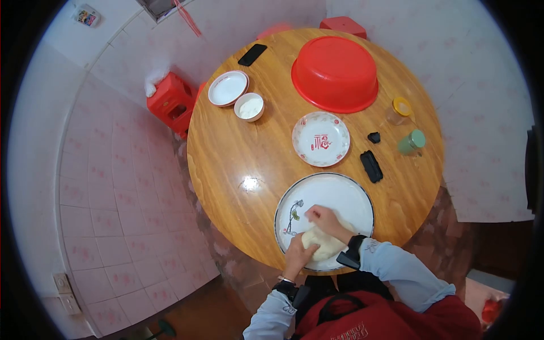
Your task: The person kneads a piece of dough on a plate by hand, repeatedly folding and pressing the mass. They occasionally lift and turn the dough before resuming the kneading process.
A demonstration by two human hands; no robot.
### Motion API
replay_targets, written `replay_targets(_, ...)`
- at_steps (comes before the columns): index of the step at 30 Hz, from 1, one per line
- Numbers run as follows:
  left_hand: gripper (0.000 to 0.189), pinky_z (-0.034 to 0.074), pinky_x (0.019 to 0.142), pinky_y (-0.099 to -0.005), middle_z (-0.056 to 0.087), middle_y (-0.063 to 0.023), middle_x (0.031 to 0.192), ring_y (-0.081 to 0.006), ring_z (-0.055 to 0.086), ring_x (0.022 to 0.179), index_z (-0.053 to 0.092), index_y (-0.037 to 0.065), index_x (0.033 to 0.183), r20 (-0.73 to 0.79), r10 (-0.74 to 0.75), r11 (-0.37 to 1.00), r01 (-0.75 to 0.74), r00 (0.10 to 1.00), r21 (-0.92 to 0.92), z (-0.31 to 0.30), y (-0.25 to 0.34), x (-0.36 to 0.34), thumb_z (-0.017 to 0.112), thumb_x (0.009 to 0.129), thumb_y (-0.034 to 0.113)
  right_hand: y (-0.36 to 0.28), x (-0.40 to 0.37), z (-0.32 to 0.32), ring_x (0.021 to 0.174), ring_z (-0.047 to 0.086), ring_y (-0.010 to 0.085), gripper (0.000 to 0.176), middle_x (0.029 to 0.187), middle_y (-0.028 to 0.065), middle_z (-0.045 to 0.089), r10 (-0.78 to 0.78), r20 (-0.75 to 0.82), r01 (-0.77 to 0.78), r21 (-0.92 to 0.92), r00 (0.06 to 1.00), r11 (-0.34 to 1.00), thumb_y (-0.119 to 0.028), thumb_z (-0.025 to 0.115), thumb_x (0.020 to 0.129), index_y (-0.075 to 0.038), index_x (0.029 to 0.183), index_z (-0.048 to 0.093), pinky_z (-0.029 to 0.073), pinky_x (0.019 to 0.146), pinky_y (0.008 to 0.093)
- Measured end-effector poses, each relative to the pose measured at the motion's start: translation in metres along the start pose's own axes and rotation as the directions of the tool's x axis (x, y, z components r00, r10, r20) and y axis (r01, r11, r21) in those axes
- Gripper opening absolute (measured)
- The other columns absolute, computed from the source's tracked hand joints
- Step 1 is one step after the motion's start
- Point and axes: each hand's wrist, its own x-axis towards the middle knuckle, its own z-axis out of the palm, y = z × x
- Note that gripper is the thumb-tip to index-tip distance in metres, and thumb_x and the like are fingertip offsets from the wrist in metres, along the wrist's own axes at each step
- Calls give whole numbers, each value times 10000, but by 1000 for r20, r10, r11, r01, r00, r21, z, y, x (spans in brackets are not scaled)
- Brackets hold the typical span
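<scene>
Dough: pale, soft-looking lump (324, 248) sitting on the near part of the big plate, right at the near edge of the desk (224, 153).
Left hand: (298, 252) partly open, cupped on the dough's left side, thumb lying over it, so yeah, it's got hold of the lump.
Right hand: (327, 221) over the far side of the dough, fingers curled in; can't tell how tightly, or if there's any dough in them.
Big plate: (345, 191) round, white, dark rim, plant drawing on its left half, holding the dough.
Patterned dish: (321, 127) just past the big plate, red print in the middle, nothing else in it.
Small bowl: (253, 118) off to the left, with some white stuff (250, 106) inside, maybe powder.
Stacked plates: (228, 86) at least 2, right beside the bowl; the top plate is bare.
Red basin: (336, 71) flipped upside down at the far side, so no peeking under it.
Jars: 2 on the right, 1 yellow-lidded (398, 112), 1 green-topped (411, 143); contents too small to make out.
</scene>
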Motion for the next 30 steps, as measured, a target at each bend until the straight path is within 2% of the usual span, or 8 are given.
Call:
replay_targets(8,633,518,854,-357,669,-193,1105,-271,670,963,554,-52,1203,312,-465,772,552,829,-315,-1,51,-20,773,810,393,65,-65,-88,797,652,163,324,836,85,672,181,-295,-168,68,938,983,-299,477,991,-31,952,653,509,705,316)
replay_targets(10,607,511,866,-331,663,-172,1113,-236,654,984,556,-58,1204,316,-439,665,541,841,-515,13,47,-39,759,835,378,118,-80,-77,772,649,188,418,963,83,673,393,-104,-389,50,914,920,-408,398,1032,-50,1067,611,531,721,290)
replay_targets(11,581,503,878,-305,657,-152,1122,-200,639,1004,557,-65,1205,316,-414,516,506,853,-691,20,47,-46,746,859,362,16,-89,-87,930,657,221,512,1122,115,655,704,78,-659,435,706,613,-497,384,1025,-50,1168,591,538,842,373)
replay_targets(14,577,495,902,-317,634,-142,1172,-210,619,1052,523,-51,1263,199,-388,519,392,900,-760,23,54,-59,728,884,332,-10,-70,-78,1088,615,216,570,1217,127,629,600,258,-601,637,757,483,-523,365,1027,-37,1243,573,493,952,388)
replay_targets(18,685,464,952,-320,584,-174,1261,-212,574,1139,448,-71,1322,204,-374,432,365,905,-825,37,23,-42,744,868,348,-7,-9,-56,1122,591,195,622,1193,119,648,264,163,-310,453,951,836,-505,300,1048,5,1242,599,447,979,340)
replay_targets(21,844,410,1034,-378,510,-229,1347,-292,520,1225,344,-92,1395,98,-274,762,278,957,-585,32,11,-20,767,834,376,49,41,-39,1084,613,215,681,1124,142,682,215,166,-243,178,962,954,-548,292,1031,8,1159,665,448,969,356)
replay_targets(23,973,337,1094,-440,409,-290,1425,-395,423,1309,294,-104,1428,-315,-101,995,102,944,-15,26,16,-22,797,773,410,32,52,-49,1079,624,280,729,1095,186,688,269,178,-292,118,947,949,-593,287,1006,3,1132,687,443,979,379)
replay_targets(30,1108,278,1117,-489,304,-335,1474,-462,333,1353,237,-98,1462,-346,205,970,-143,916,196,42,52,-3,823,708,465,10,74,-48,1014,652,368,765,963,242,706,286,144,-265,-147,947,953,-643,306,959,-24,952,755,462,947,416)
